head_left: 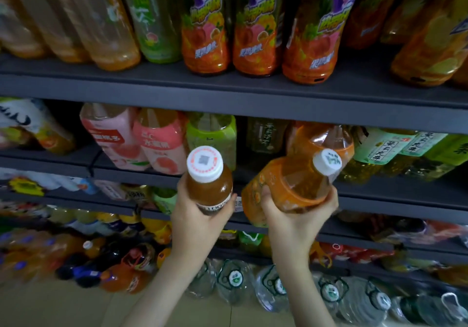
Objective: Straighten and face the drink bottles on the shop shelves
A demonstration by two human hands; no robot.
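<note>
Gripping brown bottle (pixel 209 183) left hand (pixel 200 215), orange bottle (pixel 291 187) right hand (pixel 293 217)

This is a shop — the drinks aisle of a small grocery or convenience store. Dark grey shelves (pixel 228 91) run across the view in several tiers, each packed with rows of bottled drinks set label-out. On the top tier stand matching orange fruit-drink bottles (pixel 206 35) side by side, repeated stock of one product. Below them are pink peach drinks (pixel 162 141) and green tea bottles (pixel 379 146). At the bottom, large water bottles (pixel 278 286) lie near the pale floor (pixel 50 306) — bulk goods kept low.
</note>
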